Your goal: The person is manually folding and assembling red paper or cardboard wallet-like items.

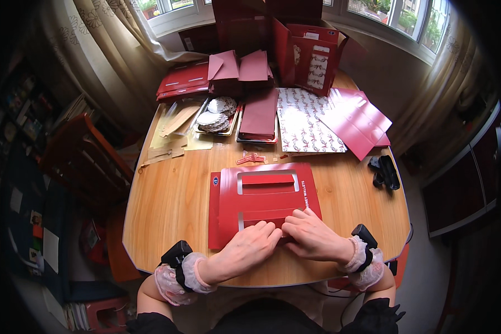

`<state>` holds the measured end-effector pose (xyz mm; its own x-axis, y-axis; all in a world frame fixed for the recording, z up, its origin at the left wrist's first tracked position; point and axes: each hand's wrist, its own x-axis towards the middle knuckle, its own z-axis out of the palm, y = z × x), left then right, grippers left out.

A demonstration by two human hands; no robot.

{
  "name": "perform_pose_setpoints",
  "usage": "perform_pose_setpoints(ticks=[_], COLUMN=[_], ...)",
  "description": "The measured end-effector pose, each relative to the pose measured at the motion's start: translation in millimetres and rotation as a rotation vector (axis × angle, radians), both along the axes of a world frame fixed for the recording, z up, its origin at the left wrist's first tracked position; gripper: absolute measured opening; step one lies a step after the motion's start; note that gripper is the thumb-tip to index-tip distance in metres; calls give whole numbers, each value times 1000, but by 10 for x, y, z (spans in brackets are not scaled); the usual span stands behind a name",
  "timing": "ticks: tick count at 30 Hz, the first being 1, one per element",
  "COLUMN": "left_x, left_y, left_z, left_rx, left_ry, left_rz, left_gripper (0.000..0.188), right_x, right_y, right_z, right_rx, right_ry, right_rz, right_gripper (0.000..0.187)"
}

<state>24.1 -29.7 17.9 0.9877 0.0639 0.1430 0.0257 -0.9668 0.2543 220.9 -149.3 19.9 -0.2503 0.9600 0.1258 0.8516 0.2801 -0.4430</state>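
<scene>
While left hand (247,245) and right hand (314,238) sit equally close, red card (229,197) lies beyond, its near strip (270,215) running left-right. Fingers bunched inward; pinch hidden, cannot tell

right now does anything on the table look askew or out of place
Two things look untidy: the pink sheet lies slanted partly over the patterned sheet, and small red pieces are scattered loose just beyond the red card.

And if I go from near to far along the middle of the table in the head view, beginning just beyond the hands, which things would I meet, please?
Red card with cut-out windows → small red pieces → dark red stack → pinkish-red stacks.
</scene>
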Motion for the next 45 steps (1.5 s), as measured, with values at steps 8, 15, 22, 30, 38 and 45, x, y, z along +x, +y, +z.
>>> perform_pose_setpoints(ticks=[8,15,22,30,38,45], left_x=[-43,-84,-87,-29,-48,-36], left_y=[131,83,147,124,120,145], left_z=[263,227,284,257,423,358], left_rx=[-64,-168,-59,109,223,184], left_ry=[53,75,102,-77,-176,-172], left_rz=[45,80,26,27,-17,5], left_gripper=[34,31,33,20,18,27], right_x=[-24,-21,10,-87,-83,-34], right_y=[-12,-17,13,16,24,-3], right_z=[81,-5,42,183,164,170], right_rx=[80,37,63,319,381,236], right_ry=[-48,63,-23,-234,-62,69], right_rz=[-32,-7,24,-39,-66,-44], right_gripper=[26,32,34,26,32,31])
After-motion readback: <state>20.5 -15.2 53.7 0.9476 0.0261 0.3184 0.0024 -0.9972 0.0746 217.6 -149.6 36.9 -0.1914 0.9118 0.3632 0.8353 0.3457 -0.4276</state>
